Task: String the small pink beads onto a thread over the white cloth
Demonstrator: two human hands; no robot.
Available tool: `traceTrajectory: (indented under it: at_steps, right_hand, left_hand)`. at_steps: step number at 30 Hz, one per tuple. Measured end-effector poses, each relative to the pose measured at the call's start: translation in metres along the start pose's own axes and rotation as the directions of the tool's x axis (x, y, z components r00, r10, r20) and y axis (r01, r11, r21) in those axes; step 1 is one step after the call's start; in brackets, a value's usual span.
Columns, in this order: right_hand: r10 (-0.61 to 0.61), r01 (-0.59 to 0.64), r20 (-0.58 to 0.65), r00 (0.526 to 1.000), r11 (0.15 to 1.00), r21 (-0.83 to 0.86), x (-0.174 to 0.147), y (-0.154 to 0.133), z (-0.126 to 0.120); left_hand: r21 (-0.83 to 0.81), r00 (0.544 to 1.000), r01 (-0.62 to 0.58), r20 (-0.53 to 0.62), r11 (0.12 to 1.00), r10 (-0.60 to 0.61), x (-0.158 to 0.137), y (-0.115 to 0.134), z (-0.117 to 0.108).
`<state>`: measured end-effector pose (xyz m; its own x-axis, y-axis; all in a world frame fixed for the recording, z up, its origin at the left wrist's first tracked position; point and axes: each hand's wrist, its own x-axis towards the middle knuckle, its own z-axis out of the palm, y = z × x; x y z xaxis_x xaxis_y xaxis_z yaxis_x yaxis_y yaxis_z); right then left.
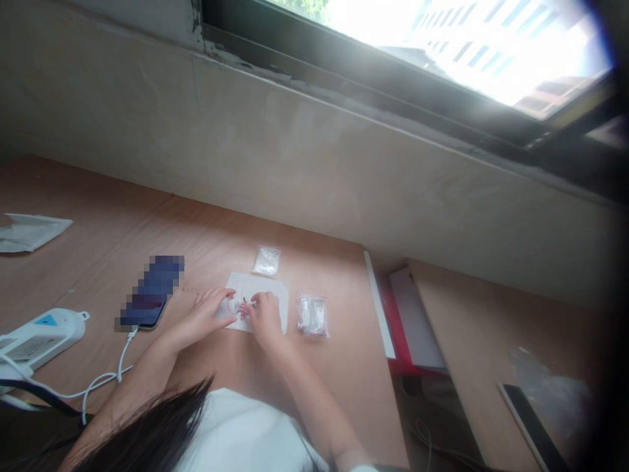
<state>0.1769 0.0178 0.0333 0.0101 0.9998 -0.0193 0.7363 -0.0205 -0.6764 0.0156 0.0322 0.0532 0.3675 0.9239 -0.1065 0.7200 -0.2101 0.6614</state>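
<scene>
On the wooden desk lies a sheet of white paper (268,286) with a small cluster of pink-red bead-like pieces (243,310) on it. A thin reddish curved line shows beside the cluster, too small to make out. My left hand (213,309) rests over the paper's left edge, thumb and forefinger spread apart around that curve. From the right, my right hand (266,318) reaches onto the cluster with its fingertips pinched together. Whatever sits between those fingertips is too small to name.
Behind the paper lies a clear packet (266,261); another packet stack (312,316) is at the right. Leftward are a phone (152,295) on a white charging cable (120,360), a power strip (46,334) and a white paper packet (34,232). A gap separates a second desk (472,321).
</scene>
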Motion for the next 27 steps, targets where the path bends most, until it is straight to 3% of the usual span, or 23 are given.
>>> traceTrajectory:
  at_steps: [3,17,22,27]
  right_hand:
    - [0.048,-0.047,0.017,0.999,0.996,-0.075,0.004,0.007,0.005]
    - [0.053,-0.037,0.104,0.993,0.988,-0.151,0.021,0.006,0.017]
    - [0.052,-0.046,0.084,0.995,0.996,-0.081,0.018,0.001,0.008]
    - [-0.089,0.084,0.028,0.996,0.986,0.148,0.003,-0.019,-0.012]
  left_hand:
    - [0.005,1.000,0.016,0.016,1.000,-0.016,0.000,0.002,-0.001]
    - [0.003,0.999,0.029,0.016,1.000,-0.029,-0.001,0.001,0.000]
    - [-0.009,0.999,0.035,0.006,0.999,-0.035,-0.001,0.002,0.000]
    - [-0.059,0.999,0.026,-0.023,0.998,-0.028,0.001,0.005,0.004]
